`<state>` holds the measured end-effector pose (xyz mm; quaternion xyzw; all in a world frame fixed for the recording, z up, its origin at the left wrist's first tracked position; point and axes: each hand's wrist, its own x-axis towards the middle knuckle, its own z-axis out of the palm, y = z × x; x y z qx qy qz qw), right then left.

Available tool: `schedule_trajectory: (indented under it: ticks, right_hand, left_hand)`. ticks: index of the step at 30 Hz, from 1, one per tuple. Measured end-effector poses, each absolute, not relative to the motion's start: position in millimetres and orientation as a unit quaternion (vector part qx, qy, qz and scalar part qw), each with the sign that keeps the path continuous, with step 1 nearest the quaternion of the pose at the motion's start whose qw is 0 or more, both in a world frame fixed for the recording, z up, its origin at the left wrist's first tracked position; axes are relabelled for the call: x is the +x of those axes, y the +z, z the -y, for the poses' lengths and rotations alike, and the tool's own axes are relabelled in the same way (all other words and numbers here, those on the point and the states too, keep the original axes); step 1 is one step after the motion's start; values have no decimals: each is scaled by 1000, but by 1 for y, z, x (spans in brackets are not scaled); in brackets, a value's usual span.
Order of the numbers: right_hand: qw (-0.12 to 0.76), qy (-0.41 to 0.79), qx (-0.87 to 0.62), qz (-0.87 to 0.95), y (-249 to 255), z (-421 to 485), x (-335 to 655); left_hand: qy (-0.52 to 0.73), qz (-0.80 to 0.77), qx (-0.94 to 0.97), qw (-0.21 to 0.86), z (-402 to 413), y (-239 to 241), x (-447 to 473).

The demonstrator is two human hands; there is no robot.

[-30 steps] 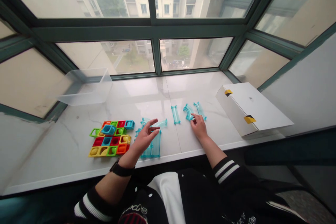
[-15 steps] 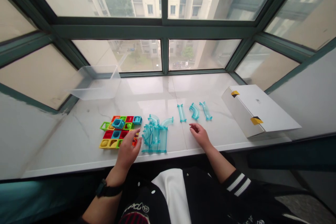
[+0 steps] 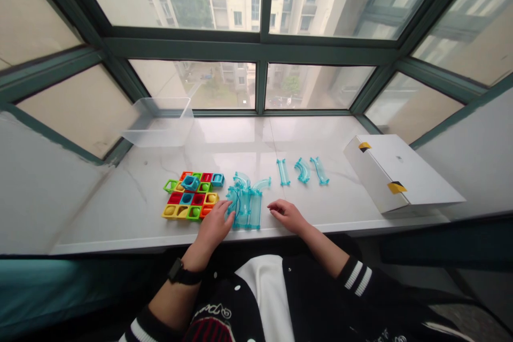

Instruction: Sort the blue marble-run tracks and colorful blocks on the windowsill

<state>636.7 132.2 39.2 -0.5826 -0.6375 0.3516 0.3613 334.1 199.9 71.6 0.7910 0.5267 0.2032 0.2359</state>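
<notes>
Right grip (image 3: 289,216) moved toward blue tracks (image 3: 255,212) | white box (image 3: 411,171) closed

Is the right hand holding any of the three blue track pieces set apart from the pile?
No, the three blue track pieces lie on the windowsill, beyond the right hand.

No word could be read for certain. White looping script (image 3: 216,310) ran across the left front of the black jacket (image 3: 320,294), too curled and small to spell out. A small dark mark (image 3: 399,159) on the lid of the white box (image 3: 425,179) was likewise too tiny to read.
</notes>
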Motion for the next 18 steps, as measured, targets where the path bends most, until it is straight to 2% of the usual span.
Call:
schedule_trajectory:
  ticks: [6,13,18]
  right_hand:
    - [348,357,-607,619,35,-132,645]
    - [349,356,-612,614,32,-133,645]
    - [358,359,-610,610,30,-132,646]
  left_hand:
    - [256,-511,776,267,-201,76,327]
    - [344,-454,793,215,-195,82,326]
    - [353,-438,787,255,-193,73,329]
